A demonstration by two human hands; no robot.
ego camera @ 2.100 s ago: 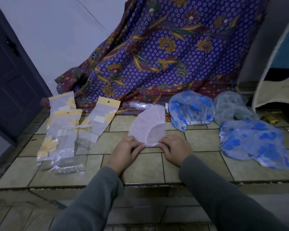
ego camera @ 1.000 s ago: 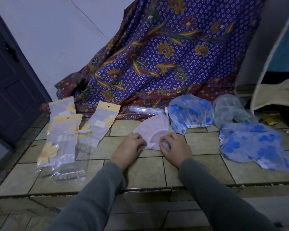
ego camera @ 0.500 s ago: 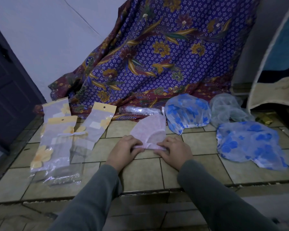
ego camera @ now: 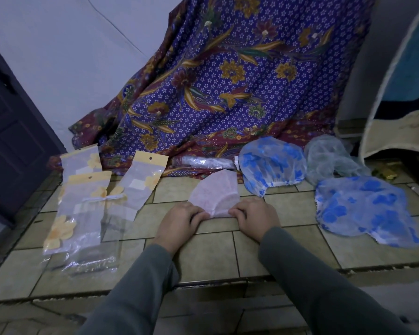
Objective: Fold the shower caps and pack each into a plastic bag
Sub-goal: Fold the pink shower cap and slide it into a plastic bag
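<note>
Your left hand [ego camera: 179,220] and right hand [ego camera: 254,217] each have curled fingers pinching a near corner of the pink shower cap [ego camera: 214,198], which lies half-folded on the floor tiles [ego camera: 211,257] between the plastic bags [ego camera: 82,206] at left and the blue caps [ego camera: 363,209] at right. Press the near edge flat, squeeze out trapped air, and fold narrow enough to suit a bag.

Four shower caps [ego camera: 214,193], four plastic bags [ego camera: 85,204] and one patterned cloth [ego camera: 228,81].
</note>
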